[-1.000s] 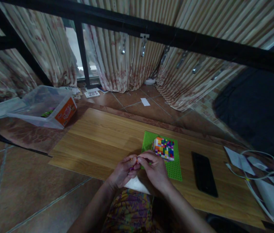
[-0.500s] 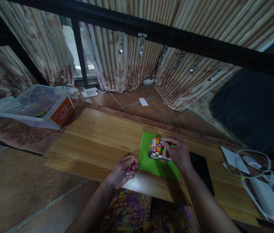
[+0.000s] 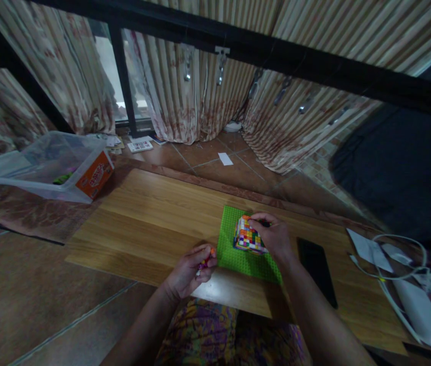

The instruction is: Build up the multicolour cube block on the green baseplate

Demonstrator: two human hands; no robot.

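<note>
A green studded baseplate (image 3: 233, 254) lies on a low wooden board (image 3: 150, 223). On it stands a multicoloured block of small bricks (image 3: 246, 237). My right hand (image 3: 272, 238) rests on the block's top right side, fingertips pressing on it. My left hand (image 3: 190, 268) is curled near the board's front edge, left of the baseplate, holding a few small bricks (image 3: 206, 260), orange and purple showing between the fingers.
A black phone (image 3: 316, 264) lies right of the baseplate. White cable and papers (image 3: 394, 259) sit at the far right. A clear plastic bin (image 3: 57, 165) stands on the floor at left. Curtains and a black metal bar (image 3: 276, 53) cross the back.
My right hand left my left hand, reached to the brick block on the baseplate and now presses on its top. My left hand stayed curled around the small bricks.
</note>
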